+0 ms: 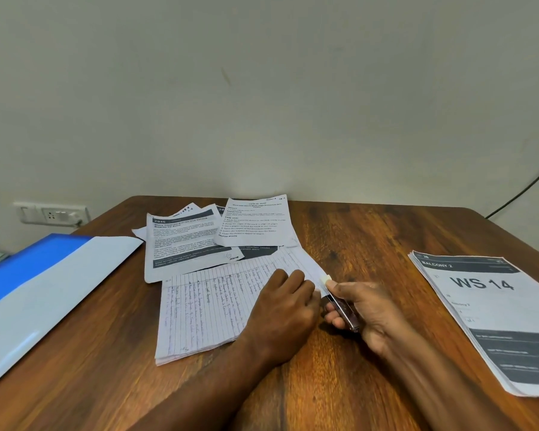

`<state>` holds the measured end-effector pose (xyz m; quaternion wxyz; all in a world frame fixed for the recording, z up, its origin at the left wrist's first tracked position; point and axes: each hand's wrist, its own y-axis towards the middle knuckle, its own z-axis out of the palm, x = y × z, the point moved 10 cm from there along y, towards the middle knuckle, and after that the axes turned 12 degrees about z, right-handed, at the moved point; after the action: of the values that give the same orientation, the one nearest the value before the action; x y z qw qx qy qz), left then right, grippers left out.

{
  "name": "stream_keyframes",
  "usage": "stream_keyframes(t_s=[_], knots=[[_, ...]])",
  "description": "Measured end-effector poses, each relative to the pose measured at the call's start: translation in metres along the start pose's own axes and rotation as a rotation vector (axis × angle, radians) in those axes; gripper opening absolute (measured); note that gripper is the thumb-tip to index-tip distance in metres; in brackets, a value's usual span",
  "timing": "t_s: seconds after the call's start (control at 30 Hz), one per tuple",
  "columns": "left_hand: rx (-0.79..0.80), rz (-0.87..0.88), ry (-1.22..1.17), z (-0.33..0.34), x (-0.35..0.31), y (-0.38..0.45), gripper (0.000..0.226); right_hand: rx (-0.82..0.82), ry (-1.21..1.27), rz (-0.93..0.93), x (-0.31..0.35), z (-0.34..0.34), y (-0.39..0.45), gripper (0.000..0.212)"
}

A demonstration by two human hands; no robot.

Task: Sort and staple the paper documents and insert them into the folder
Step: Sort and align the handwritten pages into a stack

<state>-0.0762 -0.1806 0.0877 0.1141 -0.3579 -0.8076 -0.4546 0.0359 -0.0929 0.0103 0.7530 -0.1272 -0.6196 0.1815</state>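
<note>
Both hands meet mid-worktop: the left hand [288,301] presses curled fingers on the lined sheets [212,309]. Just beside it, the right hand [363,309] grips a stapler [339,301] at their corner.

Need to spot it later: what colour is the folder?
Blue, with a pale flap: the folder, head view.

Two bare forearms, no sleeves in view, and bare hands (no rings, watch or gloves): left [285,309], right [366,312]
</note>
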Motion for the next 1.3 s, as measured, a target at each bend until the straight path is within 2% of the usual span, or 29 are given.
stream_keyframes(t_s=[0.17,0.4,0.5,0.6,0.73,0.8,1.0,1.3], knots=[[-0.017,-0.01,-0.003,0.0,0.001,-0.002,0.016,-0.001,-0.029,-0.017,0.0,0.003,-0.004,0.029],[-0.003,-0.074,0.005,0.0,0.009,-0.003,0.015,-0.094,-0.327,-0.316,0.028,0.01,-0.027,0.009],[0.04,-0.086,0.012,0.006,0.01,-0.005,0.011,-0.145,-0.381,-0.319,0.035,0.001,-0.03,0.016],[0.083,-0.087,0.015,0.013,0.011,-0.007,0.01,-0.302,-0.454,-0.341,0.044,-0.018,-0.032,0.017],[0.09,-0.095,0.005,0.015,0.012,-0.008,0.012,-0.68,-0.91,-0.42,0.06,-0.041,-0.036,0.035],[0.096,-0.093,0.007,0.017,0.012,-0.009,0.012,-0.78,-1.054,-0.419,0.063,-0.047,-0.037,0.041],[0.111,-0.086,0.005,0.018,0.011,-0.008,0.013,-0.92,-1.17,-0.396,0.07,-0.07,-0.038,0.045],[0.125,-0.085,0.002,0.019,0.01,-0.009,0.013,-0.943,-1.199,-0.354,0.068,-0.079,-0.036,0.046]])
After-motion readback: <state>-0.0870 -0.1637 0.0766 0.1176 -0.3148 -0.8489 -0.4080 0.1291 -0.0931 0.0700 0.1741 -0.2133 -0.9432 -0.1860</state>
